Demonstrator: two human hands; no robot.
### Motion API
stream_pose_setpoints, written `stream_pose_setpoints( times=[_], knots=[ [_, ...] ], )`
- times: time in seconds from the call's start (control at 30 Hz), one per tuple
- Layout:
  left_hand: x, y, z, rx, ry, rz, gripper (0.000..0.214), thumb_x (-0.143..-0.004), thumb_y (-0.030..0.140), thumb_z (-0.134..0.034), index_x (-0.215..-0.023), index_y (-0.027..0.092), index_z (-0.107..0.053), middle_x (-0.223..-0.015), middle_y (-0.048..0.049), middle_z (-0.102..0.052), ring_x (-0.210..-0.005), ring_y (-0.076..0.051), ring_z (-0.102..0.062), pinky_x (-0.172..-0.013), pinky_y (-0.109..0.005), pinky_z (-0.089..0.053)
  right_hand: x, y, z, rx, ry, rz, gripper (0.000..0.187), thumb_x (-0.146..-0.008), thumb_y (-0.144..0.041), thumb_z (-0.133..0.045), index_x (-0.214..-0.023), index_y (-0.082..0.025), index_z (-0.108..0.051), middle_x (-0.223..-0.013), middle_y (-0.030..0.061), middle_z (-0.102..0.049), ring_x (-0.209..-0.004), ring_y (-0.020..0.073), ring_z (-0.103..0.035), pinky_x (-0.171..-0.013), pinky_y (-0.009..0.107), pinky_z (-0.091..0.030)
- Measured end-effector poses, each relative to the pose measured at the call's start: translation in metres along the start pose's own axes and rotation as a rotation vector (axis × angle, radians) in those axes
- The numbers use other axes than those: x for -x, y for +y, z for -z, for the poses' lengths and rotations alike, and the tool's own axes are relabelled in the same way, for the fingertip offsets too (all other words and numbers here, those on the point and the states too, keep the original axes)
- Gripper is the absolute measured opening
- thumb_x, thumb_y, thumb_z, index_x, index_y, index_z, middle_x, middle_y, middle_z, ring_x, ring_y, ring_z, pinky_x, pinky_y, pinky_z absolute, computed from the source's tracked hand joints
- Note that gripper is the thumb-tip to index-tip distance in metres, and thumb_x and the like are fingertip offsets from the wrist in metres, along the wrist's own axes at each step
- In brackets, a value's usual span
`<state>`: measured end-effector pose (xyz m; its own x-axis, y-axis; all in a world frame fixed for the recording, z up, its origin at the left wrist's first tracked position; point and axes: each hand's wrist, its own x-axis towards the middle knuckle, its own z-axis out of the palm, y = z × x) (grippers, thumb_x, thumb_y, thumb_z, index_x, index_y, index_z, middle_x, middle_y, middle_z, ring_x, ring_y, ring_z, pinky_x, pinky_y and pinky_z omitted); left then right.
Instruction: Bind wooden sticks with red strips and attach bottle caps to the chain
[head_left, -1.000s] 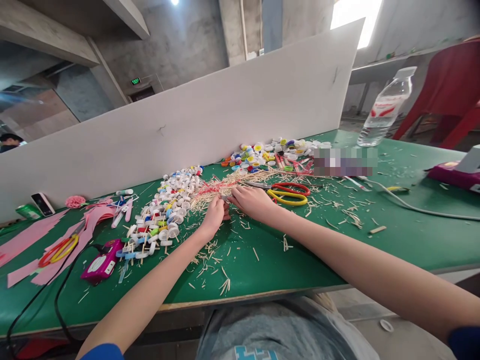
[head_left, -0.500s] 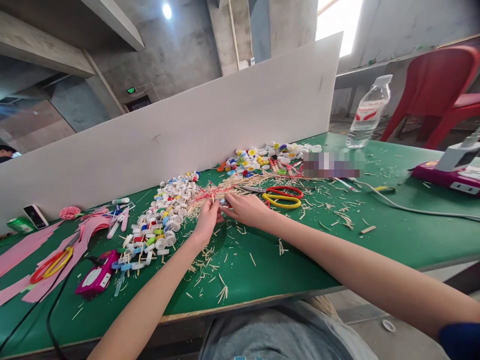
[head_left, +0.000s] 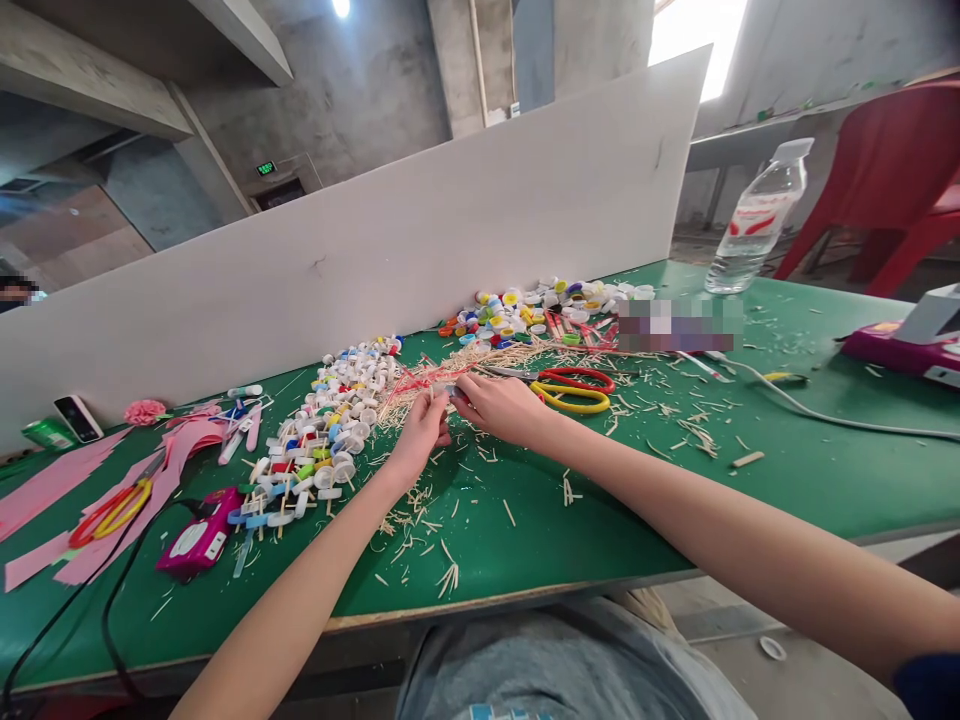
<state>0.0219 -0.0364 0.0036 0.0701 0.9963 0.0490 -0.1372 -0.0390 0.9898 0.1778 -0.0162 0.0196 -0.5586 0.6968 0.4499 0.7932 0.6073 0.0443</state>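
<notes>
Greyish piece (head_left: 449,389) sits pinched between curled left hand (head_left: 421,430) and right hand (head_left: 499,406).

The green table (head_left: 540,545) carries pink paper (head_left: 60,480), a can (head_left: 49,433), a phone (head_left: 79,418), a flower (head_left: 145,412) and a magenta box (head_left: 196,538) at its left. Next lies a pile of stick-pierced caps (head_left: 322,425), then loose sticks (head_left: 517,353) with a second cap pile (head_left: 517,312) behind. To the right are scissors (head_left: 541,377), a white cable (head_left: 806,406), a standing bottle (head_left: 756,228) and another magenta box (head_left: 896,350). Slivers (head_left: 449,576) litter the front.
</notes>
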Motion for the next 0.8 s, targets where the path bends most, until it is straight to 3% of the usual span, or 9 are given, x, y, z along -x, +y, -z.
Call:
stream_pose_setpoints(
  times=[0.23,0.37,0.47,0.6,0.8],
  knots=[
    [0.0049,-0.0072,-0.0022,-0.189,-0.018,-0.043,0.042,-0.072,0.055,-0.066,-0.086,0.020,-0.048,-0.071,0.0038,-0.041,-0.057,-0.007,-0.040,-0.050,-0.020,-0.035,0.0012,-0.0017,0.0028,-0.047,-0.076,0.038,0.029,-0.096,-0.036,-0.032,-0.104,-0.014,-0.049,-0.099,0.0112,-0.065,-0.074,0.0171,-0.061,-0.049,0.028,-0.019],
    [0.0064,-0.0043,-0.0028,-0.228,-0.031,-0.040,0.033,-0.082,0.051,-0.056,-0.088,0.020,-0.045,-0.069,0.0040,-0.039,-0.057,-0.008,-0.039,-0.052,-0.021,-0.037,0.0007,-0.0023,0.0028,-0.034,-0.077,0.017,0.035,-0.097,-0.039,-0.027,-0.102,-0.014,-0.051,-0.097,0.0114,-0.065,-0.070,0.0160,-0.059,-0.050,0.027,-0.019],
    [0.0060,-0.0013,-0.0045,-0.162,-0.043,-0.011,0.018,-0.090,0.039,-0.046,-0.089,0.021,-0.042,-0.068,0.0042,-0.037,-0.055,-0.008,-0.037,-0.051,-0.020,-0.035,0.0004,-0.0023,0.0009,-0.041,-0.053,-0.009,0.041,-0.098,-0.043,-0.021,-0.103,-0.015,-0.051,-0.094,0.0108,-0.066,-0.067,0.0157,-0.058,-0.052,0.026,-0.019],
    [0.0039,-0.0005,-0.0058,-0.139,-0.071,-0.022,0.007,-0.088,0.025,-0.043,-0.085,0.021,-0.039,-0.068,0.0045,-0.035,-0.053,-0.007,-0.034,-0.050,-0.020,-0.033,-0.0001,-0.0012,-0.0019,-0.032,-0.041,-0.035,0.045,-0.098,-0.048,-0.019,-0.103,-0.015,-0.050,-0.092,0.0109,-0.066,-0.066,0.0160,-0.058,-0.052,0.026,-0.020],
    [0.0025,-0.0013,-0.0048,-0.140,-0.065,-0.030,0.008,-0.088,0.029,-0.044,-0.089,0.021,-0.042,-0.066,0.0053,-0.031,-0.051,-0.007,-0.029,-0.047,-0.020,-0.031,0.0000,-0.0003,-0.0030,-0.037,-0.041,-0.035,0.042,-0.098,-0.046,-0.020,-0.101,-0.016,-0.050,-0.091,0.0089,-0.067,-0.067,0.0163,-0.059,-0.050,0.027,-0.017]
  ],
)
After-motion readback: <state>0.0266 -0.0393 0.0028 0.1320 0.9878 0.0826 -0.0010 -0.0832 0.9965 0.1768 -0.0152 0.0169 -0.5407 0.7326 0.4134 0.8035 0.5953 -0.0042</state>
